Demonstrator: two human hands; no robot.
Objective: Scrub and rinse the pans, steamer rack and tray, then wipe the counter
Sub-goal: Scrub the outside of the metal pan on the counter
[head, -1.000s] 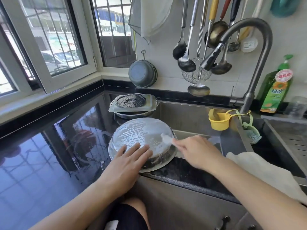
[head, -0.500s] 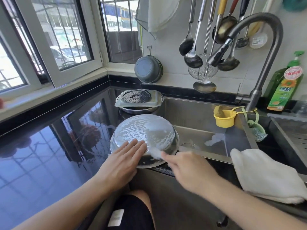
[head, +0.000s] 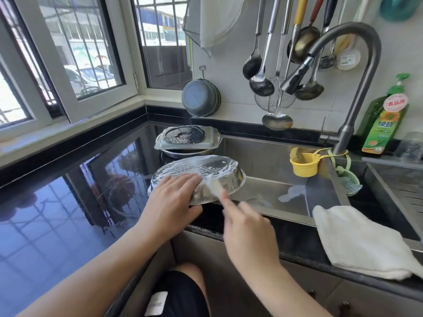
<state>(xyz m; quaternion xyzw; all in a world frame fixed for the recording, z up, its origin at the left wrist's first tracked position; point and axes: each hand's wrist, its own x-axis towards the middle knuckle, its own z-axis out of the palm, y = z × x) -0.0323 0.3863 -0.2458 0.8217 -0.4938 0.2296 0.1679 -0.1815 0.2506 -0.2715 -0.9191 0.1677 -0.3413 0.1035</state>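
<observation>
You have two hands at work: your left hand (head: 170,203) lies flat on one upturned soapy pan (head: 201,172), and your right hand (head: 248,232) pinches one pale scrubber (head: 216,187) against the pan's near wall. Beyond your left hand sits one stack: one steamer rack (head: 184,134) on one tray (head: 186,143) on a second pan (head: 183,153). Right of your right hand lies one white cloth (head: 357,243).

Daylight comes through barred corner windows (head: 87,53) onto a glossy black bench (head: 57,202). White tiled wall (head: 229,72) carries hanging ladles (head: 261,83); a steel sink (head: 274,163) sits under a curved tap (head: 357,88).
</observation>
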